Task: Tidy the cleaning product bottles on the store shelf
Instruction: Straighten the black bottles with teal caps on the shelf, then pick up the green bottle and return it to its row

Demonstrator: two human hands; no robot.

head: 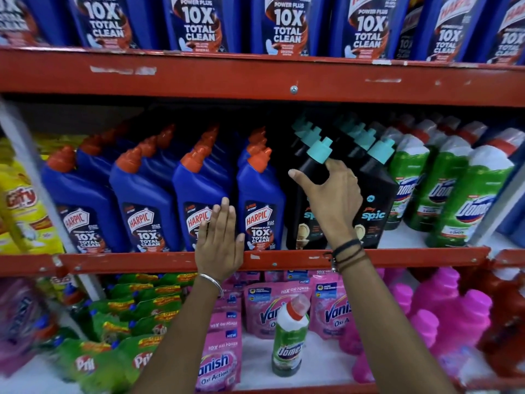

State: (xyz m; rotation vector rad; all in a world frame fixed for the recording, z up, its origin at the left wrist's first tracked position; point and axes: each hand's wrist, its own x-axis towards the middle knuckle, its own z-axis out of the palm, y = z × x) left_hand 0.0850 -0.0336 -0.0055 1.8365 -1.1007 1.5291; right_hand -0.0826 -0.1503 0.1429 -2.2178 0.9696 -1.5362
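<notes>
My right hand point(331, 194) grips a black teal-capped bottle point(308, 172); left hand point(218, 237) flat, fingers spread, on a blue bottle point(199, 200); green bottle point(289, 336) at lower centre still misplaced.

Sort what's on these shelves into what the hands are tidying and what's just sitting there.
In the job:
black Spic bottle, gripped by right hand
blue Harpic bottle, left hand flat against it

Just there:
green Domex bottles
lone Domex bottle below
Vanish pouches

A shop aisle is being shown. Red metal shelves point(255, 78) are being filled by rows of identical goods facing outward: blue Harpic bottles point(260, 206), black Spic bottles point(375, 206), green Domex bottles point(468, 211), and pink Vanish pouches point(264, 308) stacked below.
</notes>
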